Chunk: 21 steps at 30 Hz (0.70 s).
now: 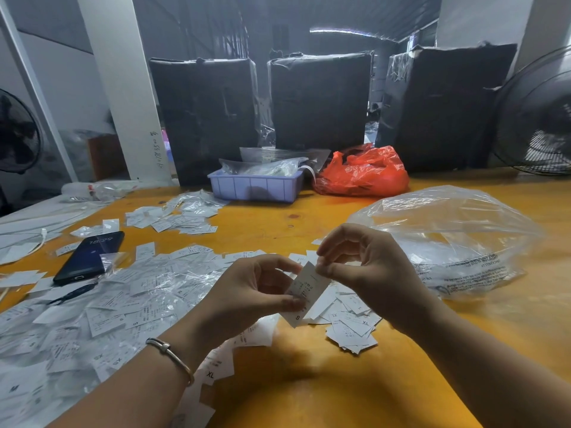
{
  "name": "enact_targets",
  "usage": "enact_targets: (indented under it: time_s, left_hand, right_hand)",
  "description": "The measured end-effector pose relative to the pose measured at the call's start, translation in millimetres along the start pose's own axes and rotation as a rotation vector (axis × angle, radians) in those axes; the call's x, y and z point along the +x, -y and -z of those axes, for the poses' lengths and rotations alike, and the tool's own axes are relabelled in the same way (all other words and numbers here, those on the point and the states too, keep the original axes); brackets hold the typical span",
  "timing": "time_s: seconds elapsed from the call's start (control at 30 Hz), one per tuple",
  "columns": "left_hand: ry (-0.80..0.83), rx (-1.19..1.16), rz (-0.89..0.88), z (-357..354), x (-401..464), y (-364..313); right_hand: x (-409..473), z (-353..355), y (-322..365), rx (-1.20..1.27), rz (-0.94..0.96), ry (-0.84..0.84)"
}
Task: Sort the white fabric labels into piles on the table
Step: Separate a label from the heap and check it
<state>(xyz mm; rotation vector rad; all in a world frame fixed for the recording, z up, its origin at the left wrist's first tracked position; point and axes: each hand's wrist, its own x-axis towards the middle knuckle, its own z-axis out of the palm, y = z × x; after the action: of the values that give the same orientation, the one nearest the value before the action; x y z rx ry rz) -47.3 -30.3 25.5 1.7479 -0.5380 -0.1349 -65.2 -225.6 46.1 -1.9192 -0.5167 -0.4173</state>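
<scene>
A white fabric label (306,291) marked S is held above the orange table (340,390) between both hands. My left hand (253,298) grips its lower part with curled fingers. My right hand (361,267) pinches its top edge. Under the hands lies a small pile of labels (352,329) marked XL. A broad loose spread of labels (108,310) covers the table's left side. Another heap of labels (173,217) lies further back.
A black phone (89,257) lies on the left among the labels. A clear plastic bag (448,242) sits to the right. At the back stand a lilac tray (256,186), a red bag (364,174), black wrapped boxes (321,100) and a fan (537,112).
</scene>
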Motion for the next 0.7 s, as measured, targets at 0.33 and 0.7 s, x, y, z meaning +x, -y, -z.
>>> enact_targets:
  time_s: [0.33, 0.7]
  left_hand:
    - [0.048, 0.003, -0.023, 0.2, -0.5, -0.9]
    - [0.035, -0.008, -0.033, 1.2, -0.2, -2.0]
  right_hand:
    - [-2.8, -5.8, 0.2, -0.145, 0.082, 0.047]
    - [-4.4, -10.2, 1.5, -0.187, 0.172, 0.066]
